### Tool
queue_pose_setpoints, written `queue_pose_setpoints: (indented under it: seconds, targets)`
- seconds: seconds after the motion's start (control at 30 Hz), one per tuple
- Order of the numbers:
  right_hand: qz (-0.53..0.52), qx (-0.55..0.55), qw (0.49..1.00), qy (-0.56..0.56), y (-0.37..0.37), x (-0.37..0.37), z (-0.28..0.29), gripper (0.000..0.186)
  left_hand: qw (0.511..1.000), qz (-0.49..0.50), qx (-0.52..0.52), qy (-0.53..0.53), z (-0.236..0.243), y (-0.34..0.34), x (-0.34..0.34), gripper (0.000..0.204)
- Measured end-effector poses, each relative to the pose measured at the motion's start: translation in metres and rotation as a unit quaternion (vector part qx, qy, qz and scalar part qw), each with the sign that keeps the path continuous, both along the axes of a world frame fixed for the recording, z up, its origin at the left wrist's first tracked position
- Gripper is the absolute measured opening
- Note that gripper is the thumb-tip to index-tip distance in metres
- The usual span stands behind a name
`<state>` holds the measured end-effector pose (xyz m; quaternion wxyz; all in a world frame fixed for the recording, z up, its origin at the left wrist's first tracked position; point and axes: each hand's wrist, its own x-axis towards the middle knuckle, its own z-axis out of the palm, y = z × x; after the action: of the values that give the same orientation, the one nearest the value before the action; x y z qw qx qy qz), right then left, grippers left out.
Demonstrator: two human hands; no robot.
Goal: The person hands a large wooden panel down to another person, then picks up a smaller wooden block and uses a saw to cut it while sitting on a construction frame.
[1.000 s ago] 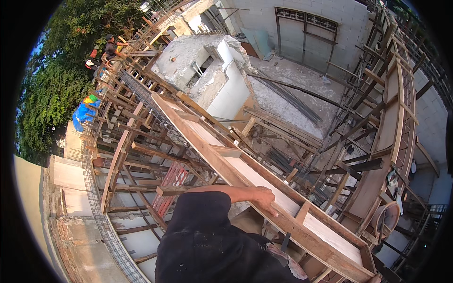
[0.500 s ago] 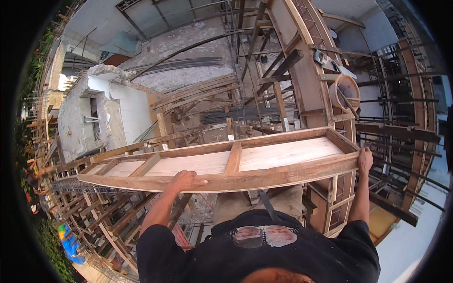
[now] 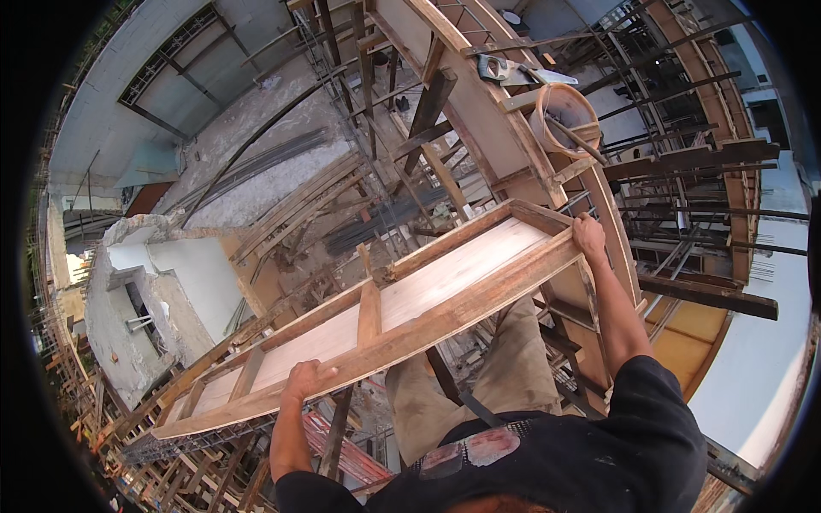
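Observation:
A long wooden formwork panel (image 3: pixel 466 312), with a pale plywood face, a frame of timber battens and several cross battens, lies slantwise in front of my body. Its right end is farther from me than its left. My left hand (image 3: pixel 306 380) is closed over the near batten, left of the middle, with the thumb lying along the top. My right hand (image 3: pixel 588 238) grips the near corner at the right end, its fingers partly hidden by the wood. Beneath the panel's left end a steel rebar cage (image 3: pixel 201 440) shows.
A handsaw (image 3: pixel 534 77) and a bucket (image 3: pixel 564 120) with a stick in it rest on the beam formwork (image 3: pixel 475 115) at the upper right. Timber props, loose boards (image 3: pixel 295 205) and steel bars stand or lie below. A broken wall (image 3: pixel 128 342) rises at left.
The panel has turned in the view, its right end swinging away from me and its left end coming nearer. Both hands stay on it. The whole view has turned too.

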<state>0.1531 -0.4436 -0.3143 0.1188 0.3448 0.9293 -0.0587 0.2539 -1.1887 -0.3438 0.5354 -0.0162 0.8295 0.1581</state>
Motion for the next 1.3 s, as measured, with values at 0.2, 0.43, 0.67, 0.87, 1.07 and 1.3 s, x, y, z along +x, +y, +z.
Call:
queue_pose_setpoints:
  seconds: [0.2, 0.43, 0.67, 0.87, 1.07, 1.3]
  targets:
    - [-0.03, -0.047, 0.997, 0.044, 0.006, -0.016, -0.069, 0.042, 1.0, 0.01, -0.022, 0.005, -0.06, 0.017, -0.01, 0.085]
    - [0.0, 0.019, 0.986, 0.166, -0.026, -0.022, -0.104, 0.048, 0.999, -0.032, -0.018, 0.02, -0.085, 0.015, -0.026, 0.074]
    - [0.269, -0.011, 0.943, 0.195, -0.126, 0.003, -0.117, 0.041, 0.999, -0.028, -0.012, 0.024, -0.106, 0.005, -0.039, 0.073]
    - [0.235, -0.039, 0.963, 0.129, -0.128, -0.022, -0.158, 0.037, 0.998, -0.009, -0.043, 0.04, -0.122, 0.029, -0.054, 0.075]
    - [0.305, -0.08, 0.934, 0.168, -0.148, -0.033, -0.191, 0.038, 0.984, 0.048, -0.044, 0.169, -0.104, 0.065, -0.045, 0.067]
    - [0.276, -0.136, 0.949, 0.069, -0.14, -0.053, -0.186, 0.041, 0.854, 0.174, -0.019, 0.489, -0.058, 0.218, -0.078, 0.04]
